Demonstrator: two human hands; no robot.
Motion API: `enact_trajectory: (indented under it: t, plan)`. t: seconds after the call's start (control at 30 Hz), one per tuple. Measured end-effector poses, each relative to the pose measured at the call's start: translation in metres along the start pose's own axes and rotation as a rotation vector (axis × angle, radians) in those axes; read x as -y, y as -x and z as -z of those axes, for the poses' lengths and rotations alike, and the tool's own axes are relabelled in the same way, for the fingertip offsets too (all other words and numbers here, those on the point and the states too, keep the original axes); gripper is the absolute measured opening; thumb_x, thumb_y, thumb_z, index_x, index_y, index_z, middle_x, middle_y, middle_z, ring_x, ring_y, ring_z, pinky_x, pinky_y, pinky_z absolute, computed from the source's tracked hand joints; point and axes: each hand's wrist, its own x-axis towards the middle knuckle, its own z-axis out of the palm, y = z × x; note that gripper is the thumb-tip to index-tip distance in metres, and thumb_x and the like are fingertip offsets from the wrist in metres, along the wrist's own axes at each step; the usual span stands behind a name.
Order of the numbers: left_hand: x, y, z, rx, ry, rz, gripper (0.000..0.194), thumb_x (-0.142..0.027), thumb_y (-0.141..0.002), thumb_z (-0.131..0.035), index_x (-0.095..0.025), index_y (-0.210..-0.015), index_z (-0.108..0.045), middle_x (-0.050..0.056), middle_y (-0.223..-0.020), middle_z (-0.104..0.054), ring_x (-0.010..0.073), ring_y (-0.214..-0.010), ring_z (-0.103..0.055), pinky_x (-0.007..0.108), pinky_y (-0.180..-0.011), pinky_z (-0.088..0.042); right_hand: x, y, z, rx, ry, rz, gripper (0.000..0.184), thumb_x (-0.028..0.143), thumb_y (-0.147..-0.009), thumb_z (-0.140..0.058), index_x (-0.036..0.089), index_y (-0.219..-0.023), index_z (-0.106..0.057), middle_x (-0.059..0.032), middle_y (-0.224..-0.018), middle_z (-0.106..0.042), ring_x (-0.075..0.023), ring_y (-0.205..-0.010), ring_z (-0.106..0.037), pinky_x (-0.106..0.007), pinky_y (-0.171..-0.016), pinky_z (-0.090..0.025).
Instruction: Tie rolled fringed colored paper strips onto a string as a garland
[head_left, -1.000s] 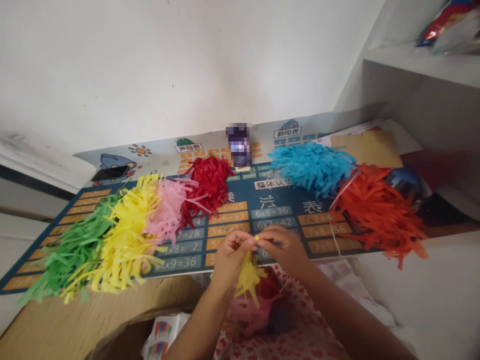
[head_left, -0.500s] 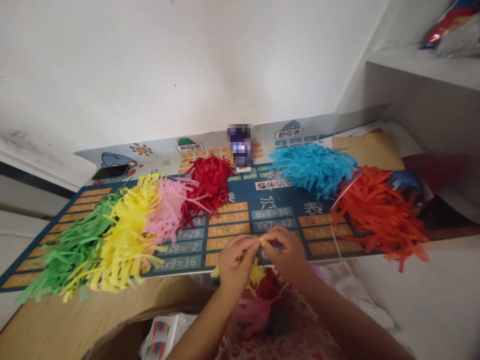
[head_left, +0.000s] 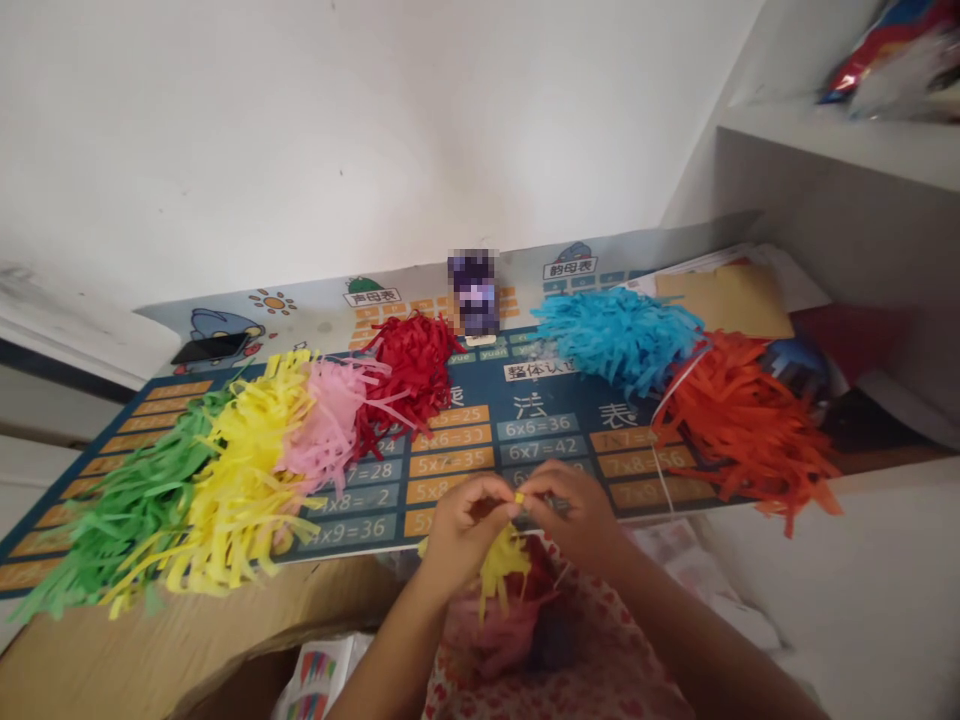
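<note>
Above the near table edge, both hands meet at the twisted top of a yellow paper tassel [head_left: 504, 565], whose fringe hangs below. My left hand [head_left: 459, 525] is closed, thumb and finger pinching one side of the small yellow twist. From the other side, my right hand [head_left: 576, 512] pinches the same twist, fingertips almost touching the left ones. On the lap beneath lie a pink tassel [head_left: 491, 635] and a red tassel [head_left: 541, 572], partly hidden by the hands. A thin white string shows beside the right wrist.
On the printed mat [head_left: 536, 450] lie green [head_left: 142, 495], yellow [head_left: 247, 480], pink [head_left: 326, 425] and red tassels [head_left: 412, 370] at left. Blue [head_left: 619, 335] and orange tassels [head_left: 746, 420] lie right. A pixelated upright device [head_left: 474, 292] stands by the wall; a dark phone [head_left: 212, 348] lies left.
Both hands stay at the yellow twist, slightly lower in view, and more of the hanging yellow fringe shows. The whole view has shifted slightly.
</note>
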Motion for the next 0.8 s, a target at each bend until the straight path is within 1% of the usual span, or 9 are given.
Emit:
enact_trajectory:
  t: [0.13,0.27,0.4,0.5,0.57,0.6,0.67,0.73,0.8]
  plan:
    - [0.002,-0.002,-0.003,0.021,0.05,0.04,0.012,-0.029,-0.081,-0.069,-0.018,-0.078,-0.066,0.002,-0.077,-0.065,0.0139,-0.072,-0.059,0.023,-0.067,-0.045,0.003,-0.001,0.006,-0.015,0.044,0.02,0.012,0.012,-0.082,-0.058,0.021,-0.079,-0.067,-0.0011,-0.074,-0.065,-0.0129,-0.069,-0.061,-0.024,-0.064,-0.045]
    - [0.006,-0.004,-0.01,0.003,-0.082,-0.054,0.008,-0.026,-0.08,-0.07,-0.018,-0.081,-0.068,0.003,-0.081,-0.066,0.0144,-0.075,-0.06,0.023,-0.07,-0.046,0.005,0.003,0.006,-0.064,0.132,0.037,0.013,0.014,-0.082,-0.056,0.02,-0.078,-0.066,-0.002,-0.073,-0.065,-0.0138,-0.068,-0.06,-0.025,-0.063,-0.044]
    - [0.007,-0.004,-0.009,0.141,0.024,0.03,0.012,-0.028,-0.077,-0.073,-0.018,-0.075,-0.067,0.003,-0.078,-0.067,0.0141,-0.07,-0.06,0.022,-0.065,-0.046,0.003,0.005,0.016,0.013,0.118,0.023,0.012,0.016,-0.083,-0.057,0.02,-0.08,-0.068,-0.0019,-0.075,-0.066,-0.0138,-0.071,-0.062,-0.025,-0.065,-0.045]
    - [0.007,-0.001,-0.002,0.141,0.077,0.104,0.014,-0.031,-0.077,-0.074,-0.018,-0.076,-0.069,0.003,-0.077,-0.068,0.0139,-0.068,-0.061,0.022,-0.062,-0.046,-0.013,-0.011,0.059,-0.019,0.187,-0.056,0.013,0.03,-0.087,-0.062,0.021,-0.086,-0.071,-0.0031,-0.083,-0.07,-0.0156,-0.077,-0.064,-0.026,-0.069,-0.048]
    - [0.008,0.0,0.003,0.102,0.038,0.061,0.013,-0.03,-0.078,-0.073,-0.018,-0.076,-0.071,0.003,-0.078,-0.068,0.0143,-0.071,-0.062,0.022,-0.066,-0.047,-0.033,-0.028,0.104,-0.287,0.362,-0.216,0.023,0.039,-0.088,-0.06,0.021,-0.079,-0.07,-0.003,-0.078,-0.07,-0.0158,-0.074,-0.063,-0.027,-0.067,-0.046]
    - [0.009,0.0,0.005,0.089,0.023,0.035,0.012,-0.03,-0.079,-0.072,-0.018,-0.076,-0.071,0.003,-0.077,-0.068,0.0144,-0.072,-0.062,0.022,-0.067,-0.047,-0.044,-0.037,0.127,-0.381,0.42,-0.271,0.027,0.041,-0.09,-0.057,0.019,-0.081,-0.07,-0.0056,-0.08,-0.07,-0.0173,-0.078,-0.063,-0.028,-0.07,-0.044]
    - [0.011,0.0,0.005,0.077,0.037,0.006,0.013,-0.031,-0.081,-0.071,-0.019,-0.078,-0.072,0.004,-0.079,-0.069,0.0153,-0.075,-0.062,0.023,-0.07,-0.048,-0.067,-0.052,0.167,-0.51,0.584,-0.409,0.035,0.046,-0.086,-0.061,0.018,-0.065,-0.064,-0.005,-0.063,-0.062,-0.0167,-0.069,-0.059,-0.029,-0.066,-0.04]
    - [0.013,0.0,0.002,0.082,0.095,0.029,0.015,-0.033,-0.083,-0.069,-0.019,-0.08,-0.072,0.005,-0.087,-0.07,0.0169,-0.079,-0.064,0.025,-0.073,-0.049,-0.085,-0.061,0.192,-0.48,0.705,-0.558,0.038,0.045,-0.08,-0.069,0.02,-0.054,-0.056,-0.0023,-0.053,-0.054,-0.0156,-0.064,-0.055,-0.029,-0.066,-0.037]
    - [0.014,0.001,-0.001,0.094,0.127,0.077,0.016,-0.035,-0.083,-0.068,-0.019,-0.081,-0.071,0.005,-0.088,-0.07,0.0172,-0.079,-0.064,0.026,-0.073,-0.05,-0.097,-0.066,0.204,-0.434,0.747,-0.629,0.037,0.04,-0.076,-0.072,0.021,-0.05,-0.053,0.0002,-0.048,-0.05,-0.0145,-0.061,-0.051,-0.029,-0.065,-0.036]
